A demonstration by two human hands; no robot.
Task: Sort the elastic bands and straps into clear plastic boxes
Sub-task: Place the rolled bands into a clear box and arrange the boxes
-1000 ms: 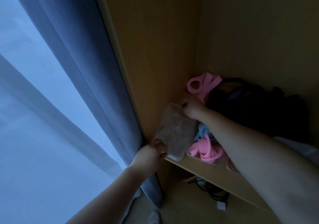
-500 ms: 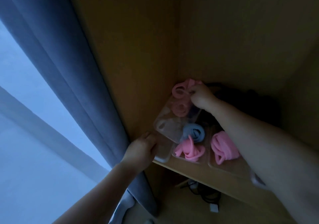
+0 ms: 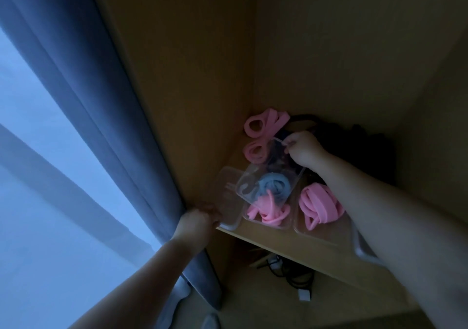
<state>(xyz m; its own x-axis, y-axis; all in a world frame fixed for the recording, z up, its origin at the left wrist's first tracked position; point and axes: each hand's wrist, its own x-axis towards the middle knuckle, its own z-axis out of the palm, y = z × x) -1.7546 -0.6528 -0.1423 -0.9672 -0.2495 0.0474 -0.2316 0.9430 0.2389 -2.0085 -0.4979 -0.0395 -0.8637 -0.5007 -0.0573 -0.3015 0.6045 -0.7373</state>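
Beside the curtain [image 3: 114, 151], the left hand [image 3: 196, 221] is curling its fingers round the front corner of the leftmost clear box [image 3: 229, 209], probably steadying it at the shelf [image 3: 291, 249] edge. A tilted clear piece [image 3: 255, 176] (lid or shallow box, hard to tell) is leaning over the blue band [image 3: 274, 187] and pink bands [image 3: 268, 213]; the right hand [image 3: 302, 151] is pinching its far corner, likely to lift it clear. Pink straps [image 3: 319, 208] are lying coiled in the right-hand box [image 3: 297, 230].

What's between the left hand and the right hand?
Head view: a clear box gripped by the left hand, then a tilted clear lid pinched by the right hand, over a blue band.
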